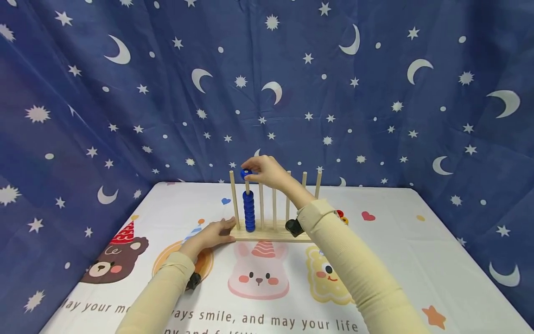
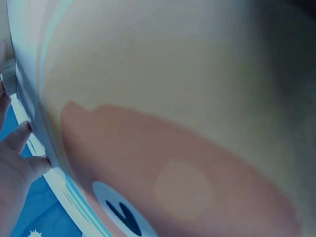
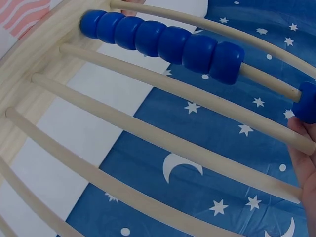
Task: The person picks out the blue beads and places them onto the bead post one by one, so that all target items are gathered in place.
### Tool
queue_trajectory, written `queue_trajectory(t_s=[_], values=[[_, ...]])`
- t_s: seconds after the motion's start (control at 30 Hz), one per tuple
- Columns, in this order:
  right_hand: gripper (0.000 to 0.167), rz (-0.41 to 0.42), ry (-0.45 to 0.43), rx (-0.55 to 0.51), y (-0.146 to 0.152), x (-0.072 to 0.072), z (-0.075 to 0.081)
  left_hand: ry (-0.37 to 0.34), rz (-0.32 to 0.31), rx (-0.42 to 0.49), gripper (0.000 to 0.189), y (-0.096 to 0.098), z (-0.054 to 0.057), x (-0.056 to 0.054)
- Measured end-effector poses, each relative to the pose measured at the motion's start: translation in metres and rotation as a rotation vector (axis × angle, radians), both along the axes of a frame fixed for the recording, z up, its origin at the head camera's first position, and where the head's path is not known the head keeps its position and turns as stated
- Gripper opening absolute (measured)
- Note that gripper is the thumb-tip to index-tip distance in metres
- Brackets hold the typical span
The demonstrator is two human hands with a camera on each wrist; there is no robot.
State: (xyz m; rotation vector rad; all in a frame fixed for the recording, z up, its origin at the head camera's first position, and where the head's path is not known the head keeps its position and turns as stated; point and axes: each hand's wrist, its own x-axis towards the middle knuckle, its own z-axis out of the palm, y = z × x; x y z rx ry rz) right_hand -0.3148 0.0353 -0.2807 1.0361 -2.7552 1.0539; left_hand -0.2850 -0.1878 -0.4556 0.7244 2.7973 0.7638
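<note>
A wooden peg rack with upright rods stands near the back of the table. Several blue beads are stacked on its second rod from the left; the right wrist view shows this bead stack too. My right hand pinches one more blue bead at that rod's top end. In the right wrist view the held bead meets the rod tip, and only part of the hand shows. My left hand holds the left end of the base, its fingertips touching the cloth.
Red and yellow beads lie beyond the right forearm, partly hidden by it. Bare rods rise to the right of the blue stack. A printed white cloth covers the table, and a blue star-and-moon curtain hangs behind.
</note>
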Motion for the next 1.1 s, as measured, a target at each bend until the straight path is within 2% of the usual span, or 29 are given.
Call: queue_trajectory(t_s=[0.17, 0.33, 0.43, 0.6, 0.8, 1.1], values=[[0.032, 0.026, 0.01, 0.018, 0.002, -0.002, -0.001, -0.001, 0.005, 0.005, 0.062, 0.001, -0.003, -0.001], [0.034, 0.043, -0.026, -0.042, 0.006, -0.004, 0.001, -0.026, 0.009, -0.013, 0.062, 0.001, -0.001, -0.002], [0.034, 0.046, -0.031, -0.074, 0.007, -0.004, 0.002, -0.012, 0.005, -0.004, 0.061, 0.001, 0.001, -0.002], [0.033, 0.039, -0.052, -0.087, 0.01, -0.004, 0.002, -0.005, -0.009, -0.002, 0.062, 0.002, 0.003, 0.001], [0.033, 0.027, -0.086, -0.09, 0.014, -0.005, -0.003, -0.013, -0.038, -0.022, 0.061, 0.007, -0.002, 0.003], [0.032, 0.062, -0.063, -0.117, 0.012, -0.009, -0.001, 0.042, -0.043, -0.041, 0.059, 0.005, 0.004, -0.003]])
